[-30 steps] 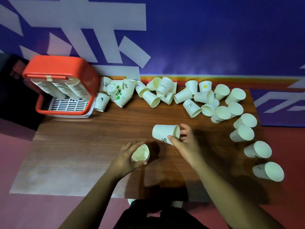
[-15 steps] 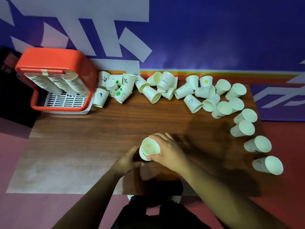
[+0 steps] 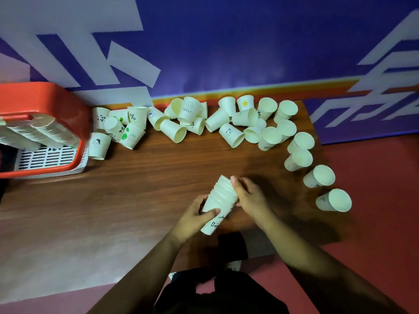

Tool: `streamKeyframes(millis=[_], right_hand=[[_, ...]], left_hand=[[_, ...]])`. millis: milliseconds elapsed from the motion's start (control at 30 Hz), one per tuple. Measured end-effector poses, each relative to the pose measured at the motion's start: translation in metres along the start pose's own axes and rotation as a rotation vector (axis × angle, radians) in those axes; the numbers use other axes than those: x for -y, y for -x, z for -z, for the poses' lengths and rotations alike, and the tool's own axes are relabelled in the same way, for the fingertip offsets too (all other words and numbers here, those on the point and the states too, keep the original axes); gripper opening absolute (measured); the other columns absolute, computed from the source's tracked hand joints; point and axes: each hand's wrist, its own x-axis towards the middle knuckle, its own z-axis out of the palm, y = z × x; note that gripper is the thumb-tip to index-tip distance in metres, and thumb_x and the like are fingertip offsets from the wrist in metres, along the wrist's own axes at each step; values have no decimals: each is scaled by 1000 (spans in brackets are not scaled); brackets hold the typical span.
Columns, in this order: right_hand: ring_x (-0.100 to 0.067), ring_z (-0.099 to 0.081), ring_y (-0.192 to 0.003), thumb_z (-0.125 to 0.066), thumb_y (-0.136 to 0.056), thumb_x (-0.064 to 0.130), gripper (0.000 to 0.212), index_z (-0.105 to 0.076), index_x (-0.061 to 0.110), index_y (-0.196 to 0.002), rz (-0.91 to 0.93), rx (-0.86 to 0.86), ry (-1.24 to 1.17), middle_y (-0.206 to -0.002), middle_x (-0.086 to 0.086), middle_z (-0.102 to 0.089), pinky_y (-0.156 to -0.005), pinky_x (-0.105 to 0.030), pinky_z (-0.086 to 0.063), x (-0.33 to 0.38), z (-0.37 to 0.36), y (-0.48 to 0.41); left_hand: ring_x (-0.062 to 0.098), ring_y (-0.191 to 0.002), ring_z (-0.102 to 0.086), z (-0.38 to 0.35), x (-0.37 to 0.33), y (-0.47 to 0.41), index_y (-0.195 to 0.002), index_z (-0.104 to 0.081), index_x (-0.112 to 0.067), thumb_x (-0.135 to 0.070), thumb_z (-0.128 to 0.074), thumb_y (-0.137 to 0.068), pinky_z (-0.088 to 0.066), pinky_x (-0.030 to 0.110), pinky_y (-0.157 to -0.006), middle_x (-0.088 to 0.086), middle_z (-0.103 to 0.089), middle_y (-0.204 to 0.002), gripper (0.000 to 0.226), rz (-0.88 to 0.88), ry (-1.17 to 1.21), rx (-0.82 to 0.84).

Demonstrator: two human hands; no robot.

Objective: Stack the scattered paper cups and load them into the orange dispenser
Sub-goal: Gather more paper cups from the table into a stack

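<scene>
Item 1: nested stack of paper cups (image 3: 221, 198), tilted above the near middle of the desk (image 3: 124, 189), printed end toward me. My left hand (image 3: 192, 219) grips the lower part, fingers (image 3: 210, 213) curled round it. My right hand (image 3: 251, 199) clasps the rim end, thumb across the rims.

Item 2: loose paper cups (image 3: 231, 132), mostly tipped over, crowded along the far desk edge; among them a smiley cup (image 3: 189, 109) and a star cup (image 3: 244, 103).

Item 3: four more cups (image 3: 319, 176) trailing down the right edge, well apart from the stack.

Item 4: orange dispenser (image 3: 52, 103) at the far left corner, rows of stacked cups (image 3: 45, 132) inside, above a white slotted tray (image 3: 47, 158); loose cups lie just beside its right wall.
</scene>
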Motion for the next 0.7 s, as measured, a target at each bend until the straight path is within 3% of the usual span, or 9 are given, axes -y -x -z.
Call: streamKeyframes(millis=[133,200,300,400,533,700], right_hand=[[-14,-60,-112,-49,-82,71,58,-57,30,-122,51,-107,41,-120,6,-62,-96,-45,-52,-18,60,14],[-16,-60,-108,-60,-90,49,45,-59,19,-123,124,-265,131,-119,0,-62,-95,-38,-51,-37,100,19],[-25,-60,-96,-68,-88,24,25,-63,8,-107,210,-539,381,-106,-9,-61,-86,-38,-50,-78,157,21],[-36,-57,-97,-72,-81,19,28,-63,2,-101,102,-707,561,-101,-20,-63,-85,-42,-50,-125,198,13],[-38,-57,-93,-68,-81,27,35,-62,-1,-102,-134,-567,722,-103,-24,-61,-80,-42,-52,-170,220,-2],[-37,-60,-96,-48,-78,30,34,-70,6,-88,-95,-473,799,-94,-15,-65,-83,-41,-50,-198,231,-12]], left_hand=[[14,-114,-67,-34,-17,-18,-131,-56,-36,-44,-79,-77,-55,37,-98,-7,-69,-125,59,-5,59,67],[17,-116,-67,-53,-23,-27,-133,-56,-36,-51,-79,-73,-53,45,-102,-7,-69,-127,66,-11,71,83],[16,-116,-66,-80,-29,-37,-133,-57,-34,-53,-78,-72,-52,42,-102,-8,-70,-124,67,-26,48,109],[18,-115,-67,-104,-32,-45,-130,-58,-39,-52,-78,-72,-52,45,-103,-9,-70,-124,62,-7,34,137],[18,-113,-68,-130,-32,-53,-130,-57,-36,-49,-78,-72,-53,46,-102,-7,-71,-123,64,11,26,142],[18,-112,-69,-157,-33,-61,-133,-56,-29,-50,-80,-67,-54,42,-101,-5,-72,-122,73,31,2,141]])
